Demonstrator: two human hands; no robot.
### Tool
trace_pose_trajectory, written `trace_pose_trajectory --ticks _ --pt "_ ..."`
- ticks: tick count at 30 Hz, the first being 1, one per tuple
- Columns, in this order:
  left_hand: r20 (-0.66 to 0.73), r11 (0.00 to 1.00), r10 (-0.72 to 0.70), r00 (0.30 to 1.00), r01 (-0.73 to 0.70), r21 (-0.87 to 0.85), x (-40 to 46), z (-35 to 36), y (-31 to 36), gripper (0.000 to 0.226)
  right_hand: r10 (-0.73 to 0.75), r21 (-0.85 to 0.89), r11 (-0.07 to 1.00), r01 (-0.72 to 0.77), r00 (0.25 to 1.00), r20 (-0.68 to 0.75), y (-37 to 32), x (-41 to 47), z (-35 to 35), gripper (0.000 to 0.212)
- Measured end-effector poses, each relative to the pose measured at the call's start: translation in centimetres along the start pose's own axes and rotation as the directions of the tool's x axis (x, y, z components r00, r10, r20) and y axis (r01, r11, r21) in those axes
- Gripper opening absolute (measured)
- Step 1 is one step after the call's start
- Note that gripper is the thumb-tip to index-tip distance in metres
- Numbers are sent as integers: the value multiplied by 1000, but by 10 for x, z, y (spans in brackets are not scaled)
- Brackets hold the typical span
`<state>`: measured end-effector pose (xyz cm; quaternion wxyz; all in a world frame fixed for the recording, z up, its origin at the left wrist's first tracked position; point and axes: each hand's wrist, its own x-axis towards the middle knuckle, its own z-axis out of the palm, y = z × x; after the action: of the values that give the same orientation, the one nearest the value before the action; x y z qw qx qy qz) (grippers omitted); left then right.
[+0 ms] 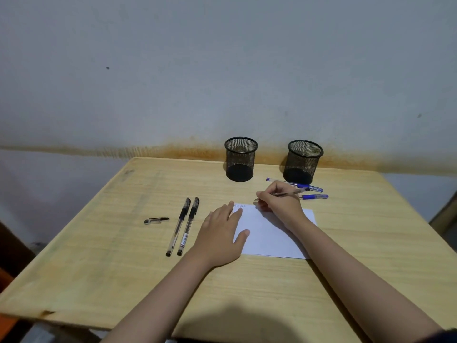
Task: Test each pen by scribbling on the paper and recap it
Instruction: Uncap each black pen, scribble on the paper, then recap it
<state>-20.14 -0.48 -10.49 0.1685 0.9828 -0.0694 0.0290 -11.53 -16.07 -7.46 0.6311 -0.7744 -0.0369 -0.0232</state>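
Two mesh cups [240, 159] [303, 162] on wooden table [99, 256]

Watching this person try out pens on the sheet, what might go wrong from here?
The loose cap lies far left, apart from the pen that the right hand grips, so it might be forgotten or mixed up. The pen tip sits near the top edge of the paper, so a scribble could run onto the table. Only the left hand steadies the sheet; if lifted, it may slide.

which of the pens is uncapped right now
The pen gripped in the right hand, tip at the paper. The other pens on the table lie capped.
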Motion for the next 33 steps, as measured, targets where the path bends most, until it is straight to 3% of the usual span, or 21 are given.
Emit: trace_pose_trajectory --ticks 3,9,17,33 --pt "-2 1000 11 1000 -11 15 1 1 -2 59 80 70 994 -78 997 -22 -4 4 13 22" --pt "3 1000 16 1000 -16 17 2 3 -2 59 -19 38 999 24 993 -116 2 2 20 18" --pt "3 1000 13 1000 -13 6 2 3 -1 58 -69 -70 996 64 995 -76 6 2 22 20" --pt "-4 1000 10 1000 -10 0 2 3 -1 58 -68 -63 996 63 995 -70 8 4 22 13"
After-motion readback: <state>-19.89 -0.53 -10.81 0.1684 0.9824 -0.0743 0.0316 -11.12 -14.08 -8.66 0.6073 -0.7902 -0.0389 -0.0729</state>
